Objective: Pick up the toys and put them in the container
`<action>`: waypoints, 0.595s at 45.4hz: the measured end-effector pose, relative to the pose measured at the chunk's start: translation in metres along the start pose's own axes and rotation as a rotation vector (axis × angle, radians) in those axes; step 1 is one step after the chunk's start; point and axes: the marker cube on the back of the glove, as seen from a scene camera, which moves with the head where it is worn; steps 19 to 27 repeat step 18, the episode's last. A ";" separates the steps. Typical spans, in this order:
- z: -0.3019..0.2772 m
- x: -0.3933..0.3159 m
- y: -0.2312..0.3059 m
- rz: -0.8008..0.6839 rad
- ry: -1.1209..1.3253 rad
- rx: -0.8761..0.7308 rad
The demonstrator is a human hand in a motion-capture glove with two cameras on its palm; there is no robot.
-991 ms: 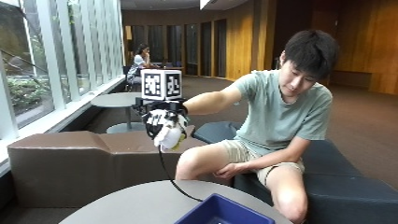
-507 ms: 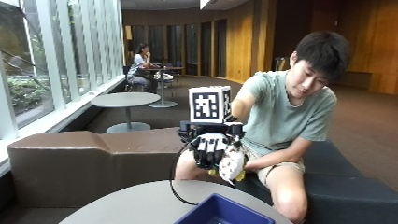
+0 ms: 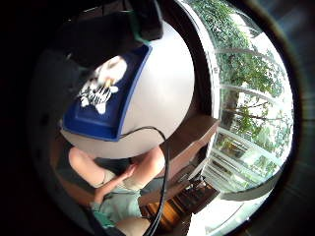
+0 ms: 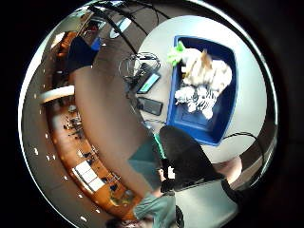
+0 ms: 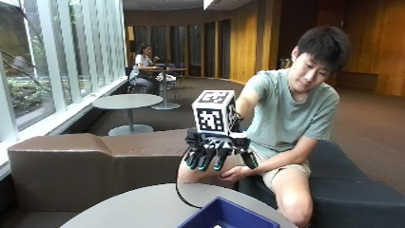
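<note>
From the outside camera, a seated person's black-gloved right hand (image 5: 215,152) hangs released and empty above the round grey table (image 5: 145,209), fingers pointing down and relaxed, with the rim of the rectangular blue plastic container (image 5: 221,218) on the table at about five o'clock from the hand. In the little-finger palm view, a black-and-white striped plush toy (image 3: 98,93) and a cream plush toy (image 3: 112,69) lie inside the container. In the thumb-side palm view, a green plush toy (image 4: 175,52) lies at the container's end, and a dark flat phone (image 4: 151,106) rests on the table just beside the container.
</note>
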 end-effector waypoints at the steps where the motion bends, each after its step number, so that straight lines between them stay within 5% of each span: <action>1: -0.002 0.001 0.005 -0.006 -0.009 0.003; 27: -0.013 0.015 0.061 -0.072 -0.080 0.159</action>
